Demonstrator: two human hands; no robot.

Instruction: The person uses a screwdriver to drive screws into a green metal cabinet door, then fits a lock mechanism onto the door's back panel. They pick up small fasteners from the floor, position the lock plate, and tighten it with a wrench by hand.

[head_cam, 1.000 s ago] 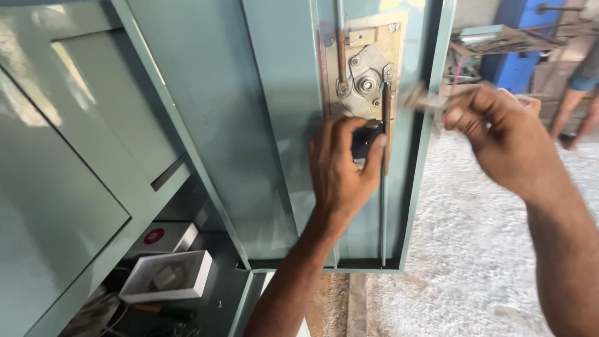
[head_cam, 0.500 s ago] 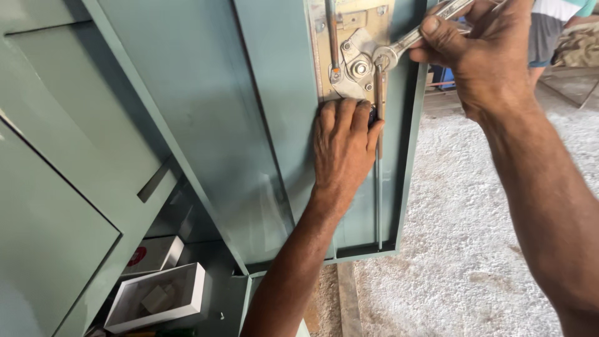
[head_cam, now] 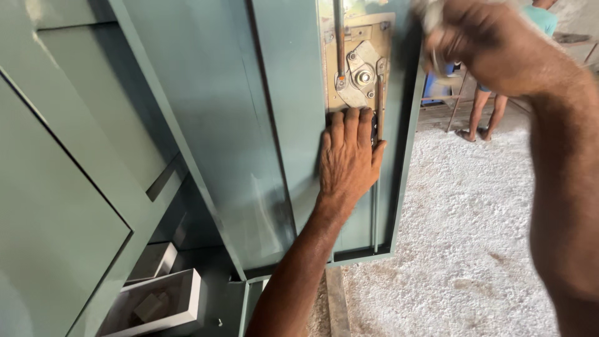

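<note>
Both forearms bare, no sleeves in view. Left hand [head_cam: 348, 159] bare: no glove, ring or watch. Right hand [head_cam: 493, 47] bare, motion-blurred.

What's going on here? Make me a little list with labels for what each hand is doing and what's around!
Left hand: left hand pressed flat on the inside of the grey-green metal cabinet door, just below the lock.
Right hand: right hand raised beside the door edge, blurred, gripping a silvery metal tool; its kind cannot be told.
Lock: bare metal lock plate with a bolt and rods.
Below: white open box inside the cabinet.
Background: another person's legs on the pale gravel floor.
</note>
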